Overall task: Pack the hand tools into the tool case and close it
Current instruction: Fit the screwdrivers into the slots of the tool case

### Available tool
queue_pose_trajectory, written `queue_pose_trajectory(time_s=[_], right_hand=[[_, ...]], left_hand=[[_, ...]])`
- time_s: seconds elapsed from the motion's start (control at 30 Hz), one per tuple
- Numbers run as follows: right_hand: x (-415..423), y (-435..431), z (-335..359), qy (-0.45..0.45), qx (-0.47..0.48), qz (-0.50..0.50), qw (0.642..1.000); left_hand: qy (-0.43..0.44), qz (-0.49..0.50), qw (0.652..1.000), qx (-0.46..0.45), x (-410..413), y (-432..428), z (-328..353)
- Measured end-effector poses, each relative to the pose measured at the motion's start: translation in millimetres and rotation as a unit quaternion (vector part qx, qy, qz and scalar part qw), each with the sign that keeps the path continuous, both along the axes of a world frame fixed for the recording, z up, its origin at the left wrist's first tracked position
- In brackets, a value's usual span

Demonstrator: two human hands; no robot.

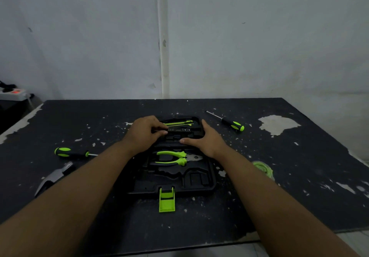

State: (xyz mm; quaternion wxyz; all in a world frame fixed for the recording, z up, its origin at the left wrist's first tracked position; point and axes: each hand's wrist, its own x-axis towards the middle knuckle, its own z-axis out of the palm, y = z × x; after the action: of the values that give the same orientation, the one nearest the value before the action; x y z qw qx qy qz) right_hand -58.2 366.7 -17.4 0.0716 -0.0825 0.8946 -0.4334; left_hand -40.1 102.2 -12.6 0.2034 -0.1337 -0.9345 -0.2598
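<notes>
A black tool case [201, 185] lies open on the table, its green latch [167, 201] at the near edge. Green-handled pliers [171, 158] sit in the near half. In the far half, my left hand [144, 135] pinches a slim black tool with a label [179, 130] against its slot. My right hand [205, 140] rests with straight fingers on the case's right side, thumb on the hinge line. Thin green-striped tools [179, 123] lie behind. One screwdriver [69, 153] lies to the left, another [229, 123] at the far right. A hammer [54, 177] is partly hidden under my left forearm.
A green tape roll [263, 169] sits right of the case beside my right forearm. The black table [299, 177] has chipped paint and ends at a wall behind. A power strip [14, 94] sits off the far left corner.
</notes>
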Motion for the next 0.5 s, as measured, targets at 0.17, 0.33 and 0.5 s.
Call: queue_pose_trajectory(time_s=[0.17, 0.33, 0.5], right_hand=[[-1, 0, 0, -0.006, 0.003, 0.005, 1.000], [-1, 0, 1, -0.004, 0.008, 0.005, 1.000], [-1, -1, 0, -0.005, 0.002, 0.004, 1.000]], left_hand=[[-0.017, -0.013, 1.000, -0.001, -3, 4, 3], [-0.028, -0.025, 0.999, -0.009, -12, 6, 5], [-0.036, -0.030, 0.999, -0.002, -17, 7, 6]])
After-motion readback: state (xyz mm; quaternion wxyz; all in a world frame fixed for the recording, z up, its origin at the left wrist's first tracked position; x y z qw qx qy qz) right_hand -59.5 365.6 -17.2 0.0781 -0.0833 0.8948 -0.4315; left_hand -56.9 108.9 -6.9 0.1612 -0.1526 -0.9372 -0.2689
